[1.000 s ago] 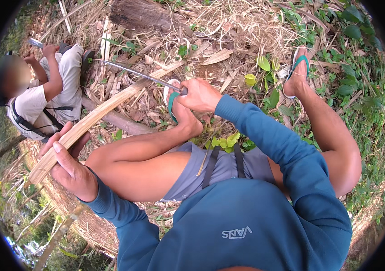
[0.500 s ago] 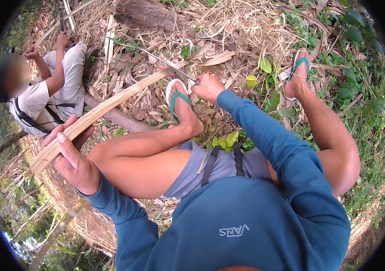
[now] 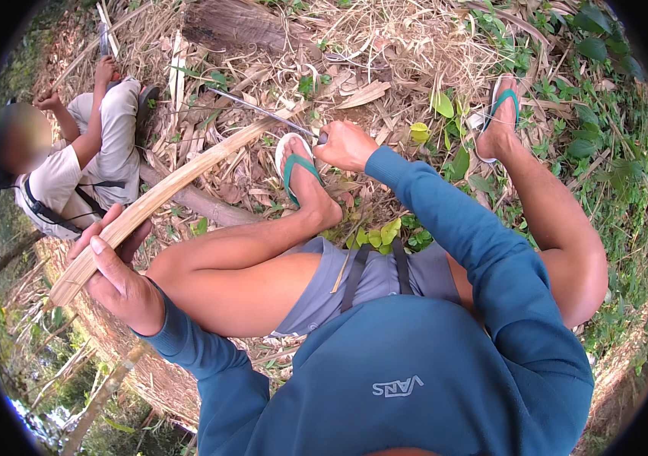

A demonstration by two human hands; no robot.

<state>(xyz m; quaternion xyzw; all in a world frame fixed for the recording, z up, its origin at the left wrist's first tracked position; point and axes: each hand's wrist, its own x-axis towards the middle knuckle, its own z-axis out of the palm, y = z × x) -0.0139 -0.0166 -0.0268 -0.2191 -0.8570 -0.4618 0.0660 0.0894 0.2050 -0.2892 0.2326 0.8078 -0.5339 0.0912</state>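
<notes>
My left hand (image 3: 115, 267) grips the near end of a long pale split stick (image 3: 176, 186) that runs up and right toward my raised left foot in a white and green sandal (image 3: 296, 163). My right hand (image 3: 345, 144) is closed on the handle of a long thin blade (image 3: 259, 110). The blade points up and left, its edge lying on the far end of the stick beside the sandal. I sit on the ground with my knees bent.
Another person (image 3: 73, 163) in light clothes sits at the left, arms raised. Dry leaves and straw cover the ground (image 3: 385, 53). A thick log (image 3: 240, 26) lies at the top. Green plants (image 3: 605, 99) grow at the right, beyond my right foot (image 3: 500, 114).
My right hand and the blade slid down along the stick's far end, then back up and left. The stick shifted a little in my left hand. The other person raised one arm.
</notes>
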